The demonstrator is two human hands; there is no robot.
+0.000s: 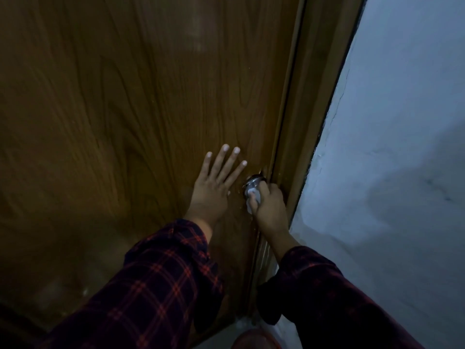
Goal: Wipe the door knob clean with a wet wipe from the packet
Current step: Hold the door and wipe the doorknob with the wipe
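Note:
A shiny metal door knob [254, 182] sticks out of the brown wooden door [125, 109] near its right edge. My right hand [270, 207] wraps around the knob from below and presses a white wet wipe [252, 197] against it; most of the wipe is hidden under my fingers. My left hand [214, 185] lies flat on the door just left of the knob, fingers spread, holding nothing. Both arms wear dark red-checked sleeves. No packet is in view.
The wooden door frame [312, 117] runs along the door's right edge. A pale grey wall [392, 147] fills the right side. A reddish rounded object [254, 340] shows at the bottom edge. The light is dim.

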